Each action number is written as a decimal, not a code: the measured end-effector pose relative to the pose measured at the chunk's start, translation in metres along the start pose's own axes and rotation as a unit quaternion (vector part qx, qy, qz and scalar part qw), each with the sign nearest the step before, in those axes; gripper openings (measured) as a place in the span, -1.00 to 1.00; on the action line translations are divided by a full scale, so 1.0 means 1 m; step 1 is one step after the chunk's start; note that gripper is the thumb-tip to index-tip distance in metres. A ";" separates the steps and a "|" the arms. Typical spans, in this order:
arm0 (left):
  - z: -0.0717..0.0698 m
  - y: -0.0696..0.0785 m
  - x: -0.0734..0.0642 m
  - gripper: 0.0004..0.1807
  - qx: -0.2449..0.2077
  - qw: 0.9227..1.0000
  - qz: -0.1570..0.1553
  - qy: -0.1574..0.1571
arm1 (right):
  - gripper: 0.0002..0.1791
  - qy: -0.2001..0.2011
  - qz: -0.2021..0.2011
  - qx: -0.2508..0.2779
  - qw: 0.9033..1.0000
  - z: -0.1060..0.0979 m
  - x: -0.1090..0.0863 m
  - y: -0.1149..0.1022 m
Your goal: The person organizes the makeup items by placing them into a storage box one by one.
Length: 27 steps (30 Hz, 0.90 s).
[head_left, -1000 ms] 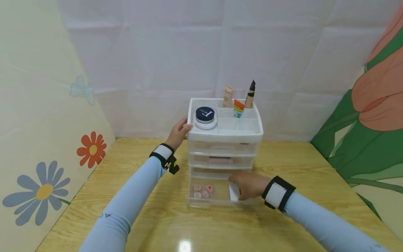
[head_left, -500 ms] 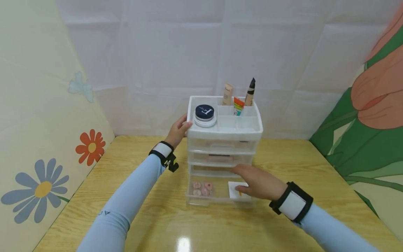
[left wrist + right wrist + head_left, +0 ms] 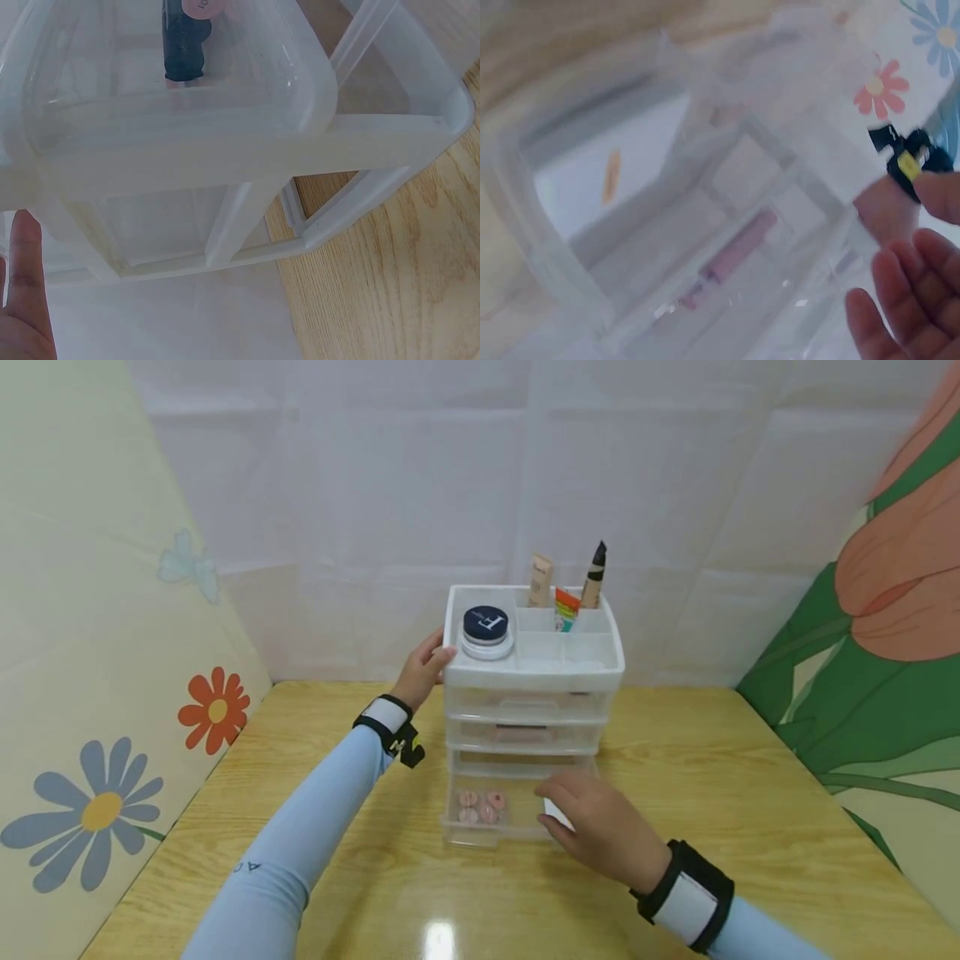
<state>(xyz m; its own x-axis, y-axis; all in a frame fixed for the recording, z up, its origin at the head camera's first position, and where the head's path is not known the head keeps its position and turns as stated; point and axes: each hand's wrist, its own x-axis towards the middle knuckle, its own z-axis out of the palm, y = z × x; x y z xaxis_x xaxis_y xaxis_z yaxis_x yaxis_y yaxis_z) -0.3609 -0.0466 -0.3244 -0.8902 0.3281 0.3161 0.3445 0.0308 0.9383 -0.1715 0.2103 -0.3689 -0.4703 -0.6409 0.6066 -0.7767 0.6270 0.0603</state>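
A white drawer organizer with clear drawers stands on the table, its bottom drawer pulled out. My left hand rests on its left side, thumb at the top front corner; one straight finger touches the frame in the left wrist view. Over the right part of the open drawer hovers my right hand, fingers loosely bent, nothing between them. Beneath it lies a flat white square with an orange mark, mostly hidden in the head view. Several round pink items lie at the drawer's left.
On top sit a dark-lidded jar, a beige tube, an orange-and-green tube and a black-capped tube. A pink tube shows through a closed drawer. A white cloth hangs behind the wooden table.
My right hand has let go of the white square, which lies flat in the drawer. The hand lifted away to the right, then came back over it. My left hand stays put.
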 end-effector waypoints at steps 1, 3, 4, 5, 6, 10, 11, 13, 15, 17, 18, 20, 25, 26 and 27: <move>0.000 0.000 0.000 -0.35 -0.001 1.000 -0.001 0.000 | -0.56 0.002 -0.006 -0.001 1.000 0.003 -0.001 -0.002; 0.000 0.000 0.000 -0.35 -0.006 1.000 -0.002 0.000 | -0.58 0.003 -0.018 -0.008 1.000 0.008 -0.003 -0.007; 0.000 0.000 0.000 -0.36 -0.007 1.000 -0.002 0.000 | -0.58 0.003 -0.025 -0.012 1.000 0.012 -0.004 -0.009; 0.000 0.000 0.000 -0.36 -0.009 1.000 -0.003 0.000 | -0.58 0.002 -0.031 -0.016 0.999 0.015 -0.005 -0.011; 0.000 -0.001 0.000 -0.36 -0.010 1.000 -0.004 -0.001 | -0.59 0.002 -0.038 -0.020 0.999 0.018 -0.006 -0.012; 0.000 -0.001 -0.001 -0.36 -0.013 1.000 -0.005 -0.001 | -0.65 -0.005 -0.057 -0.037 0.998 0.030 -0.011 -0.015; -0.001 -0.001 -0.001 -0.36 -0.014 1.000 -0.005 -0.001 | -0.68 -0.009 -0.060 -0.042 0.997 0.033 -0.012 -0.016; -0.001 -0.001 -0.001 -0.36 -0.015 1.000 -0.003 0.000 | -0.78 -0.019 -0.062 -0.050 0.997 0.037 -0.014 -0.017; -0.001 -0.001 -0.001 -0.36 -0.015 1.000 -0.002 0.000 | -0.88 -0.030 -0.062 -0.061 0.996 0.040 -0.015 -0.018; 0.000 -0.001 0.000 -0.35 -0.014 1.000 -0.001 0.000 | -0.76 -0.037 -0.060 -0.075 0.995 0.042 -0.016 -0.019; 0.000 -0.001 0.000 -0.36 -0.014 1.000 0.000 -0.001 | -0.67 -0.037 -0.060 -0.081 0.994 0.042 -0.016 -0.020; 0.000 -0.002 0.000 -0.36 -0.014 1.000 0.002 -0.002 | -0.51 -0.035 -0.060 -0.095 0.993 0.044 -0.017 -0.021; 0.000 -0.002 0.000 -0.35 -0.011 1.000 0.003 -0.002 | -0.44 -0.017 -0.061 -0.117 0.991 0.048 -0.018 -0.021; 0.000 -0.001 0.000 -0.35 -0.011 1.000 0.003 -0.002 | -0.45 -0.013 -0.061 -0.120 0.991 0.049 -0.019 -0.021; 0.000 -0.001 0.000 -0.35 -0.010 1.000 0.004 -0.001 | -0.45 -0.011 -0.061 -0.122 0.991 0.049 -0.019 -0.021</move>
<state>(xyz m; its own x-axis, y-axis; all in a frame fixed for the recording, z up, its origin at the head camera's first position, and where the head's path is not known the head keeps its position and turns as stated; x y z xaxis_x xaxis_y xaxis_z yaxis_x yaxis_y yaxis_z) -0.3611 -0.0466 -0.3255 -0.8869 0.3309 0.3224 0.3449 0.0101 0.9386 -0.1669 0.1873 -0.4207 -0.3904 -0.7260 0.5661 -0.7045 0.6314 0.3239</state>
